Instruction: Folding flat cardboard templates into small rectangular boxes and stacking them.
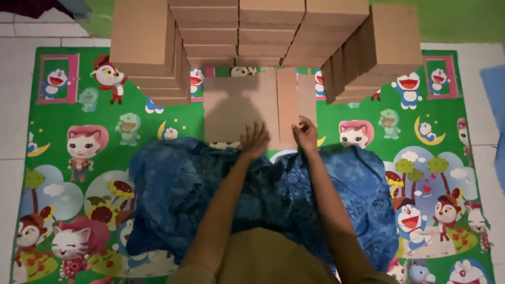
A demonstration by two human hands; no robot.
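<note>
A green cartoon-printed play mat (pixel 94 173) (spread over pale floor tiles (pixel 16 131)) carries stacked brown cardboard boxes (pixel 210 31) along its far edge.

Both hands, left hand (pixel 255 139) and right hand (pixel 305 133), rest on a flat cardboard sheet (pixel 247 105) between stacked boxes (pixel 210 31).

Brown cardboard (pixel 247 108), green cartoon mat (pixel 105 115)

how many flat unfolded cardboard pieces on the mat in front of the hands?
1 visible: a flat cardboard sheet lying on the mat, under the left hand and right hand. More may be stacked beneath it or hidden behind the box stacks.
</note>
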